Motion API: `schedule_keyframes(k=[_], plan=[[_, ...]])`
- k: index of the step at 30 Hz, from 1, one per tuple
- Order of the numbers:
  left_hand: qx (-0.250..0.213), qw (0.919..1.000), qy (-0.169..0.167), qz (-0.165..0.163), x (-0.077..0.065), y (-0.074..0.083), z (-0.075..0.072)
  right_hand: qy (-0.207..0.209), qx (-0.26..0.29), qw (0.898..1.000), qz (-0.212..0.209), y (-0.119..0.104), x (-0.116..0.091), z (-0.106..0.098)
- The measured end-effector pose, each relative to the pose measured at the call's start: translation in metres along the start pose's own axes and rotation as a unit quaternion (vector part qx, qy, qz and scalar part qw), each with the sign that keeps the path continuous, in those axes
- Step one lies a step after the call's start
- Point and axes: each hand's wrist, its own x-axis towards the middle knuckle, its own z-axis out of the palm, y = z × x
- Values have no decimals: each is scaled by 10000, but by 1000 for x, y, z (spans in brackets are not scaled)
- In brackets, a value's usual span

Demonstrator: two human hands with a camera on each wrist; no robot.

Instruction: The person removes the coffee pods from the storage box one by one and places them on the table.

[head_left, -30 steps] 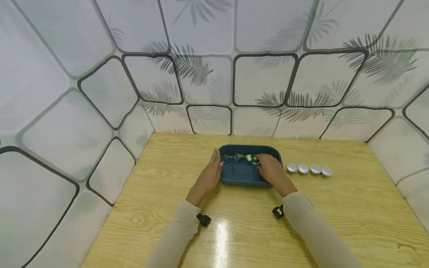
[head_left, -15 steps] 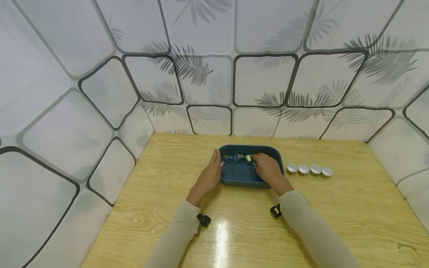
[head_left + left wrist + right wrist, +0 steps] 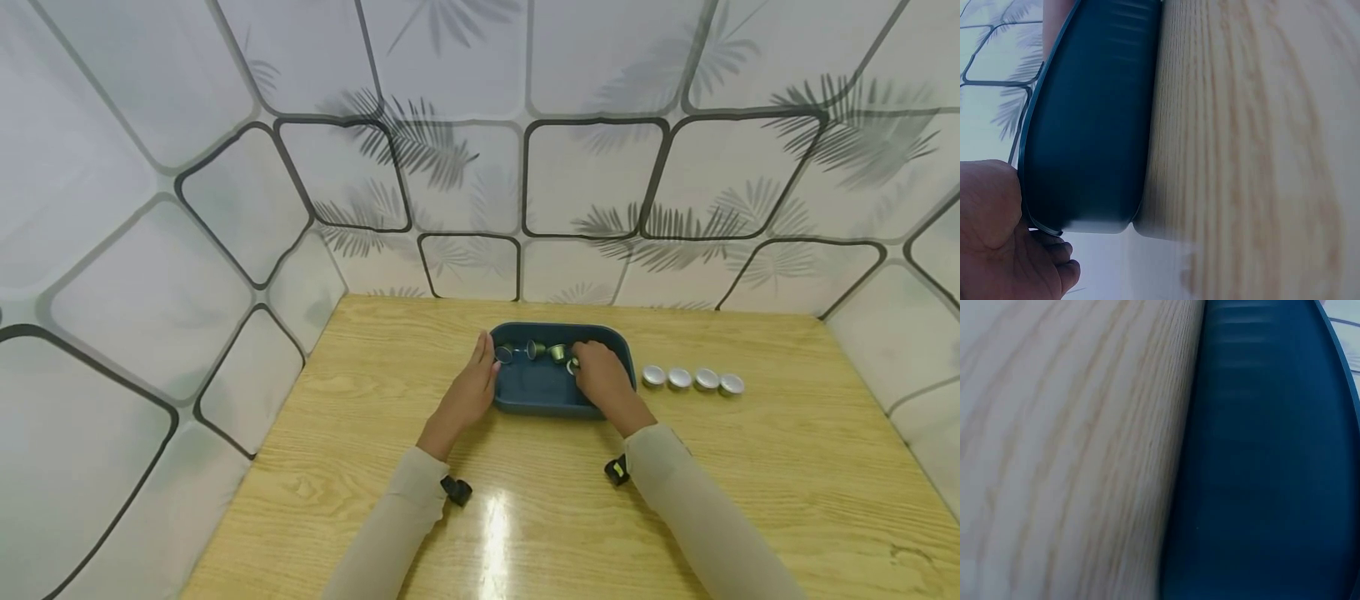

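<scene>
A dark blue tray (image 3: 540,411) stands on the table with a row of small green-gold coffee capsules in it. The left capsule (image 3: 503,356) lies by the tray's left end, the middle one (image 3: 536,349) is tipped on its side, and another capsule (image 3: 557,353) sits right of it. My right hand (image 3: 604,379) reaches over the front right rim and pinches a coffee capsule (image 3: 573,367), partly hidden by the fingers. Against the tray's left end rests my left hand (image 3: 472,385), its fingers straight; in the left wrist view its palm (image 3: 988,219) is at the rim.
Several silver-lidded capsules stand in a row right of the tray, the nearest capsule (image 3: 653,377) close to its right end. The wooden table (image 3: 360,400) meets a patterned cloth wall (image 3: 592,175) behind. A black wrist camera (image 3: 617,471) hangs by the right sleeve.
My right hand first shifts slightly left over the capsule at the right end of the row, then the capsule tilts in its fingers. My left hand and the tray stay put.
</scene>
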Motion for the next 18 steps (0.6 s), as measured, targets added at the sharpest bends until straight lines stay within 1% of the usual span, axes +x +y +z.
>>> schedule_keyframes(k=[6,11,18], plan=[[48,10000,13,33,0,0,0,105,-85,9999,-96,-1,-1,0],[31,10000,17,46,0,0,-1,47,-288,9995,-137,-3,1,2],[-23,10000,-7,36,0,1,-2,95,-343,9992,-169,-7,1,1]])
